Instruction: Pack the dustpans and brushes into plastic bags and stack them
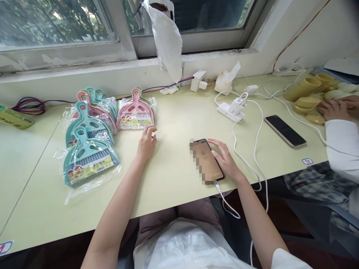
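two phones [206, 161] (one under right hand [226, 160])

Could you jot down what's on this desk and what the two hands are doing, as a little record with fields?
Left hand: left hand open, fingertips on the table, beside the pink dustpan set
Right hand: right hand resting on the lit phone, which has a white cable plugged in
Stack at left: bagged teal dustpan sets
Far side: power strip, dark phone
Neighbour: another person's hand by the yellow discs
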`<state>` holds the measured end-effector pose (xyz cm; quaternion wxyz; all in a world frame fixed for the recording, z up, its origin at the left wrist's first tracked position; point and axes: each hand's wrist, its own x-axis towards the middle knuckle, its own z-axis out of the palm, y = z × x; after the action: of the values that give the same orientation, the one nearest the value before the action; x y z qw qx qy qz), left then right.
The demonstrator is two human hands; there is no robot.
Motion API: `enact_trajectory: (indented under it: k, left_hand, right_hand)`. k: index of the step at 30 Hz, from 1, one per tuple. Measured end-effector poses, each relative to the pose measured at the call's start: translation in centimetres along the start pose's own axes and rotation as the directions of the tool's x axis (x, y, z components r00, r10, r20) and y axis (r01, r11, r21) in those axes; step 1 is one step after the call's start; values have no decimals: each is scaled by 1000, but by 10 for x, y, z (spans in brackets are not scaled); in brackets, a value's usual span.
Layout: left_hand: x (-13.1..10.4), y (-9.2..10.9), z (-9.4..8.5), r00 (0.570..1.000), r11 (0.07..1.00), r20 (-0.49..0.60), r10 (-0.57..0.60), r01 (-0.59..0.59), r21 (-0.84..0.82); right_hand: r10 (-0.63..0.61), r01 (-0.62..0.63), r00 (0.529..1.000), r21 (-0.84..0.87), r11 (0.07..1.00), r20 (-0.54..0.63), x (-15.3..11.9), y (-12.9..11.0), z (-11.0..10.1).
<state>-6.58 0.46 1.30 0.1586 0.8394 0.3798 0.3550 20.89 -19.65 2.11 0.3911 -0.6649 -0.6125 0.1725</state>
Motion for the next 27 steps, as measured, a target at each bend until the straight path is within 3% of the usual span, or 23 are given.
enact_trajectory:
  k: [18, 27]
  left_hand:
    - [-1, -1, 1, 999, 999, -38, -6, 4, -51]
    - [-1, -3, 2, 999, 1000, -38, -26, 26, 9]
  right_hand:
    - [15, -15, 1000, 0, 1000, -3, 0, -2, 1]
    - [9, -9, 1000, -13, 1000, 8, 0, -4, 0]
